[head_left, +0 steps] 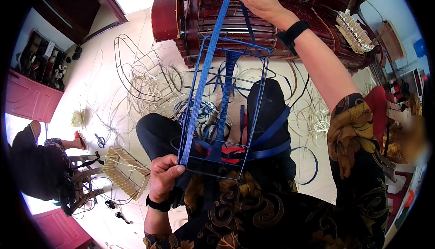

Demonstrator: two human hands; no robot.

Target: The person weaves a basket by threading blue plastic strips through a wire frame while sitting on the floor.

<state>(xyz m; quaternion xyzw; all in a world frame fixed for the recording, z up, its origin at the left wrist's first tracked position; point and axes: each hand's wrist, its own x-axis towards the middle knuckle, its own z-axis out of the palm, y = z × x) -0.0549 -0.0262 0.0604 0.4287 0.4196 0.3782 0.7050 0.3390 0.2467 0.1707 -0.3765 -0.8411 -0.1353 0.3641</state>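
A rectangular wire frame (252, 140) lies tilted over my lap, with dark blue strapping wound lengthwise down its middle (225, 108). My left hand (163, 176) grips the frame's lower left corner, thumb pressed on the lower end of a lighter blue flat strap (206, 72). My right hand (253, 2) is raised above the frame's top edge, pinching that strap between fingers and thumb and holding it stretched along the left side. A darker strap hangs down from near my right hand. More blue straps lie over my right leg.
A red wooden bench (172, 13) stands ahead, a pale woven piece (355, 31) on it. Loose cord tangles (140, 86), a tan slatted frame (118, 167) and scissors (99, 140) lie on the floor. Another person's leg (72, 144) shows at the left, beside pink cabinets (31, 95).
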